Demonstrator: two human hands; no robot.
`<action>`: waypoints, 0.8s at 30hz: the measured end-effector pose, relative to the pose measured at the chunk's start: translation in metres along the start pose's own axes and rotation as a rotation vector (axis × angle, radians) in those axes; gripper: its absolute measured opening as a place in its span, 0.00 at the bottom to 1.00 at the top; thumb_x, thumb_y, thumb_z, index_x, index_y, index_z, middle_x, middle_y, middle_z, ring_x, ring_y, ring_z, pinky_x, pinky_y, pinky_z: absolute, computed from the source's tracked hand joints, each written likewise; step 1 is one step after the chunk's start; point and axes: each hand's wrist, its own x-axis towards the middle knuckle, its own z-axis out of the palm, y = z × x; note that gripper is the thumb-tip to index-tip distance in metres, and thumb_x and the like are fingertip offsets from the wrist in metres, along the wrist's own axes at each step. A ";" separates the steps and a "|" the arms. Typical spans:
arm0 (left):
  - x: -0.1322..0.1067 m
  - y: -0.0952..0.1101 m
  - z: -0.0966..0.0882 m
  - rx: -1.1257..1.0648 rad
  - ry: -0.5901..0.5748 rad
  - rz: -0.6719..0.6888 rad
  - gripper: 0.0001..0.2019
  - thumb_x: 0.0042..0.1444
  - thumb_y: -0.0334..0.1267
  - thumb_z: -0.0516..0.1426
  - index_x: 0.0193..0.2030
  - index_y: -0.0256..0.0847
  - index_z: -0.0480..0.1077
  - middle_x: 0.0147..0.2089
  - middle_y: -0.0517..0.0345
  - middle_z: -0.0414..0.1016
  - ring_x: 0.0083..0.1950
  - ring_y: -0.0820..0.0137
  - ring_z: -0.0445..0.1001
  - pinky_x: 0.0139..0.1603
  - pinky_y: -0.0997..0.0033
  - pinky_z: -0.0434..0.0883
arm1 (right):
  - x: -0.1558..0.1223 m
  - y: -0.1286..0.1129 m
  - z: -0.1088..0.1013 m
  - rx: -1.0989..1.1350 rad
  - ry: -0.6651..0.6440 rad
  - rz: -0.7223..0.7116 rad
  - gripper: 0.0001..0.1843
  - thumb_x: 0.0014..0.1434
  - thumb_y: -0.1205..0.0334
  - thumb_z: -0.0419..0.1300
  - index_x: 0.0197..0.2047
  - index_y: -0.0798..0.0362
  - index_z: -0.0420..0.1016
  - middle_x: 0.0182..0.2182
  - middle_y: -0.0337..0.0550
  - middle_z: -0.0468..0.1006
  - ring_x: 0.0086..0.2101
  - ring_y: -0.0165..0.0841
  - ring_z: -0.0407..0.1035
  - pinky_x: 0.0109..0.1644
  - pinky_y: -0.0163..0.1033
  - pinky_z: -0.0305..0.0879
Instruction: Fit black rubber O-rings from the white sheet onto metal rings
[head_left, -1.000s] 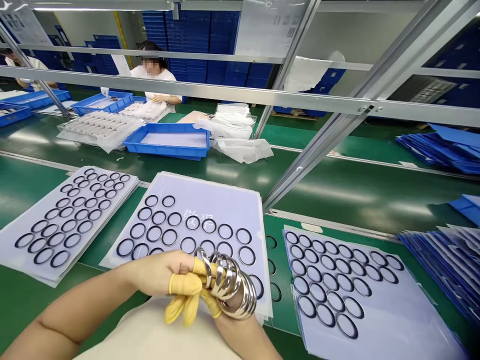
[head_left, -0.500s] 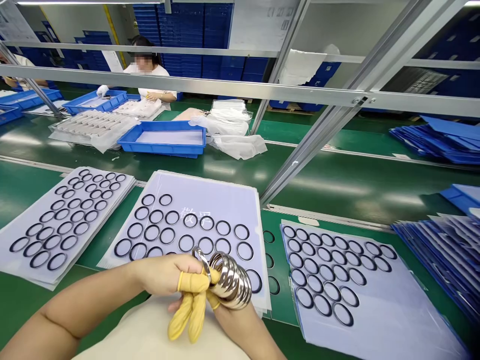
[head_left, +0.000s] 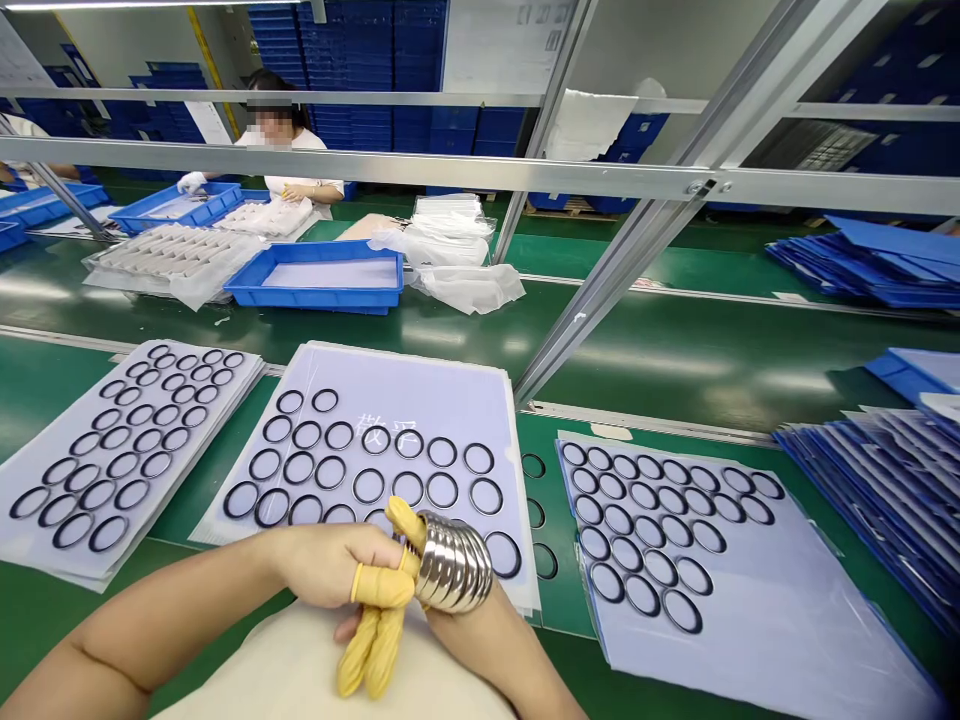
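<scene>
Left grip (head_left: 330, 565) narrow, yellow finger cots (head_left: 382, 590) pressing shiny metal rings (head_left: 454, 562); right grip (head_left: 465, 635) seemingly curled beneath (fingers hidden), black O-rings (head_left: 339, 436) beyond.

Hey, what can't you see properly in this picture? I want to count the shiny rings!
All from the head camera:
The silver rings: packed tightly and shiny, so they can't be counted.
The right hand: its fingers are hidden by those rings.
The black rings on the middle sheet: the lowest are partly hidden by the left hand.
The faint writing: too unclear to read.
</scene>
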 end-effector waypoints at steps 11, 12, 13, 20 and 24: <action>-0.003 0.000 0.000 0.164 -0.023 0.110 0.26 0.58 0.63 0.47 0.29 0.39 0.59 0.19 0.60 0.71 0.14 0.79 0.62 0.15 0.81 0.61 | 0.008 -0.018 -0.021 -0.101 -0.211 -0.164 0.08 0.63 0.56 0.56 0.43 0.45 0.76 0.42 0.40 0.76 0.46 0.37 0.66 0.58 0.43 0.59; -0.003 -0.001 0.000 0.164 -0.030 0.118 0.26 0.58 0.63 0.46 0.29 0.39 0.60 0.19 0.60 0.70 0.14 0.79 0.61 0.15 0.81 0.61 | 0.008 -0.018 -0.021 -0.102 -0.214 -0.157 0.08 0.63 0.57 0.57 0.43 0.45 0.76 0.42 0.40 0.75 0.47 0.37 0.65 0.58 0.42 0.58; -0.003 -0.001 -0.001 0.171 -0.032 0.125 0.26 0.58 0.63 0.46 0.29 0.39 0.60 0.18 0.60 0.70 0.13 0.79 0.60 0.15 0.81 0.61 | 0.007 -0.017 -0.021 -0.100 -0.216 -0.148 0.08 0.62 0.57 0.58 0.43 0.46 0.77 0.44 0.41 0.75 0.49 0.38 0.64 0.59 0.42 0.58; -0.005 -0.003 -0.001 0.284 0.062 0.165 0.29 0.58 0.64 0.44 0.34 0.36 0.68 0.20 0.60 0.70 0.15 0.80 0.58 0.16 0.82 0.60 | 0.005 -0.012 -0.020 -0.047 -0.264 -0.115 0.23 0.48 0.58 0.70 0.49 0.44 0.78 0.51 0.40 0.72 0.54 0.44 0.59 0.62 0.47 0.54; -0.004 -0.001 0.001 0.324 0.137 0.236 0.36 0.56 0.68 0.41 0.35 0.34 0.71 0.26 0.52 0.74 0.23 0.74 0.67 0.26 0.77 0.68 | 0.002 -0.008 -0.016 0.043 -0.157 -0.177 0.27 0.46 0.52 0.71 0.51 0.42 0.76 0.54 0.42 0.70 0.56 0.46 0.59 0.63 0.50 0.53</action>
